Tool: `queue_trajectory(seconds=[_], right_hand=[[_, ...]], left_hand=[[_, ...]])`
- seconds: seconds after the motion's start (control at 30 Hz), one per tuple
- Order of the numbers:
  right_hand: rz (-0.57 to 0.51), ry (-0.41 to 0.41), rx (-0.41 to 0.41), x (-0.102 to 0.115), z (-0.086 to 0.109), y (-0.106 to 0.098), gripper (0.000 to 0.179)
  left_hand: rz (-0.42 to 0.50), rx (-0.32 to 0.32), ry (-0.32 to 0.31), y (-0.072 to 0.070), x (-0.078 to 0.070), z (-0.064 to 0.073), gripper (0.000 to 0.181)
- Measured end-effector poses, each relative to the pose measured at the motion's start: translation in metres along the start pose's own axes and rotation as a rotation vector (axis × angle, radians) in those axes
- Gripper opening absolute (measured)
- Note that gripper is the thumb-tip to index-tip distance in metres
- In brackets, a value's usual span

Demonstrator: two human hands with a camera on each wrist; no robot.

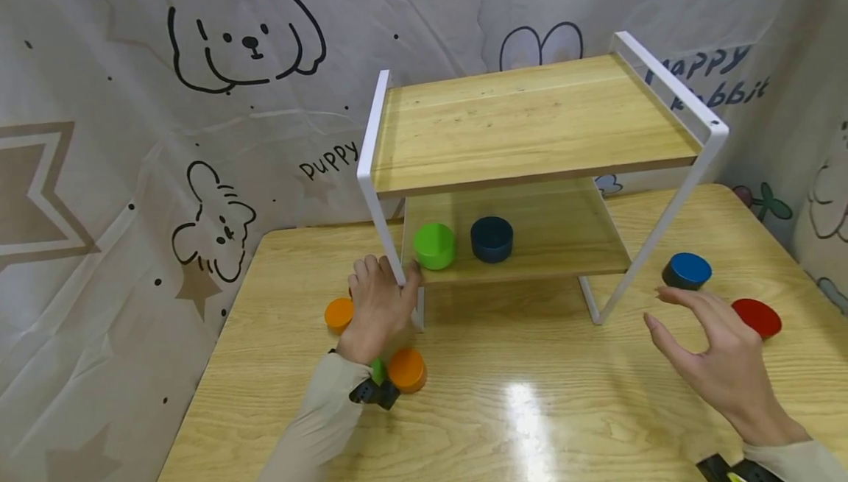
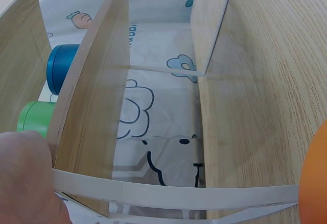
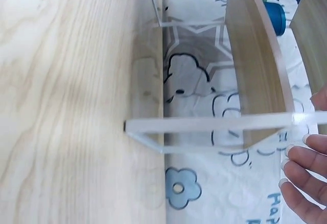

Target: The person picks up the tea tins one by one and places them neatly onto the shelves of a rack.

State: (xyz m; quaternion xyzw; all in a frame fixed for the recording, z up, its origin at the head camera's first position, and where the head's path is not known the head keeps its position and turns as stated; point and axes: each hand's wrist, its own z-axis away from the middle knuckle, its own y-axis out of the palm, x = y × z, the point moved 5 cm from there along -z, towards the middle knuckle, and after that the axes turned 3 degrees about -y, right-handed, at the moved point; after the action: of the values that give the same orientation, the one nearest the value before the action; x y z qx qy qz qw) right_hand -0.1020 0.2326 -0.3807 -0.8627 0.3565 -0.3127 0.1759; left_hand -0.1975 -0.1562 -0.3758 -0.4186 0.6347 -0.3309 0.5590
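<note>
Because the shelf (image 1: 530,125) stands on the tabletop (image 1: 464,430) with its long axis running from side to side between the two hands, much seems to turn on how each hand lies to its own end. The left hand (image 1: 384,305) is the nearer: it is at the left front post (image 1: 382,224), about level with the lower board (image 1: 556,254), its thumb on the inner side and its other fingers on the outer. Their tips are hidden, so I cannot tell whether they close on the post or merely lie about it. A green cylinder (image 1: 433,246) sits on that board just beside the thumb, with a dark blue cylinder (image 1: 492,239) to its right.

The right hand (image 1: 725,364) holds nothing and is apart from the shelf, out to the right of the right front post (image 1: 657,228); its thumb and forefinger stand wide of each other, the space between them facing left. A blue cylinder (image 1: 687,271) is just beyond its fingertips, and a red cylinder (image 1: 757,318) shows partly behind its knuckles. From these fingers the shelf lies leftward, and I judge that gap the one that counts.
</note>
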Motion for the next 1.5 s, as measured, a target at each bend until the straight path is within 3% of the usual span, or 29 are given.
queue_trajectory(seconds=[0.2, 0.43, 0.8, 1.03, 1.33, 1.5], right_hand=[[0.135, 0.075, 0.052, -0.023, 0.011, -0.007, 0.044], [0.275, 0.265, 0.137, -0.067, 0.032, -0.017, 0.048], [0.424, 0.463, 0.294, -0.117, 0.054, -0.023, 0.060], [0.461, 0.531, 0.325, -0.130, 0.062, -0.022, 0.065], [0.468, 0.712, 0.370, -0.144, 0.064, -0.021, 0.072], [0.452, 0.756, 0.401, -0.149, 0.064, -0.019, 0.073]], left_hand=[[-0.005, 0.005, -0.008, 0.001, 0.001, 0.001, 0.046], [0.001, -0.001, -0.008, 0.000, 0.002, 0.002, 0.045], [0.000, -0.007, 0.001, 0.000, 0.002, 0.000, 0.045], [0.000, -0.006, 0.005, 0.000, 0.001, 0.001, 0.046], [-0.001, -0.005, 0.009, 0.000, 0.001, 0.001, 0.045], [0.000, 0.000, 0.009, 0.000, 0.001, 0.001, 0.045]])
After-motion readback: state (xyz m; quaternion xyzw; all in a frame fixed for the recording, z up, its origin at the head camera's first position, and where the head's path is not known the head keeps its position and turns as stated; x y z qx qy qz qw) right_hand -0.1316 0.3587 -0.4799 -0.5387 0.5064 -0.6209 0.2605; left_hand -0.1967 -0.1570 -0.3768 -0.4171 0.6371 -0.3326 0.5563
